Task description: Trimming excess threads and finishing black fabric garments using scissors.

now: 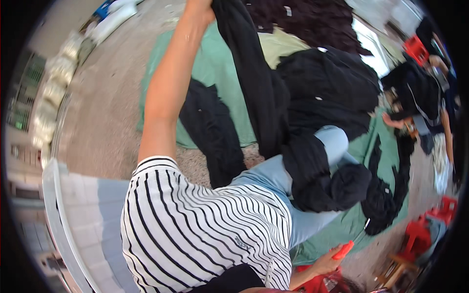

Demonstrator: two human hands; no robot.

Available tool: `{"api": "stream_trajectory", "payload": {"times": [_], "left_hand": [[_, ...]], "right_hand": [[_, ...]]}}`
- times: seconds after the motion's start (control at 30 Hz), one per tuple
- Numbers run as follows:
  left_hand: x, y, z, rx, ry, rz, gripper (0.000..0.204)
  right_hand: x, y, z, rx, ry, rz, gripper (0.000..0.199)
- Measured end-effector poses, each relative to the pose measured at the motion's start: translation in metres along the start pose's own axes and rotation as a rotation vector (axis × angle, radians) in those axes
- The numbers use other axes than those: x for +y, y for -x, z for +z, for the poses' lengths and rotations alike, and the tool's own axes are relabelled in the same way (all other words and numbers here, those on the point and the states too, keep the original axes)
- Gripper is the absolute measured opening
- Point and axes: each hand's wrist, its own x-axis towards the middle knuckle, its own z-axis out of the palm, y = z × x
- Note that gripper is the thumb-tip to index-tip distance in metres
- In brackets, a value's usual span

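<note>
My left arm reaches far forward, and my left hand (pixel 201 9) is partly cut off by the upper edge. It is closed on one end of a long black garment (pixel 254 78). The garment hangs stretched from that hand down toward my lap, where black cloth (pixel 327 180) lies bunched over my knees. Low on the right, my right hand (pixel 328 261) is closed around a small orange-red object (pixel 343 250), whose kind I cannot make out. That hand is apart from the cloth.
A green sheet (pixel 220 53) covers the floor in front of me. A black clothing heap (pixel 332 93) and another black piece (pixel 210 122) lie on it. Red stools (pixel 417 239) stand at right, near another person (pixel 420 93). A pale container (pixel 73 219) is at left.
</note>
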Motion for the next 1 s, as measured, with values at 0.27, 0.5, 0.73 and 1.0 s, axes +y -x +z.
{"api": "stream_trajectory", "payload": {"times": [0.27, 0.5, 0.73, 1.0], "left_hand": [[0.160, 0.035, 0.007, 0.278, -0.396, 0.630, 0.039], [-0.011, 0.199, -0.018, 0.456, -1.303, 0.176, 0.043], [-0.230, 0.381, -0.104, -0.011, -1.328, -0.446, 0.007], [-0.306, 0.280, 0.103, -0.657, -1.288, 0.135, 0.071]], "right_hand": [[-0.012, -0.047, 0.014, 0.100, 0.001, -0.222, 0.056], [-0.034, -0.028, 0.009, 0.066, 0.063, -0.098, 0.049], [-0.047, -0.023, 0.025, 0.069, -0.060, -0.130, 0.027], [-0.020, -0.040, 0.041, 0.108, -0.114, 0.103, 0.023]]}}
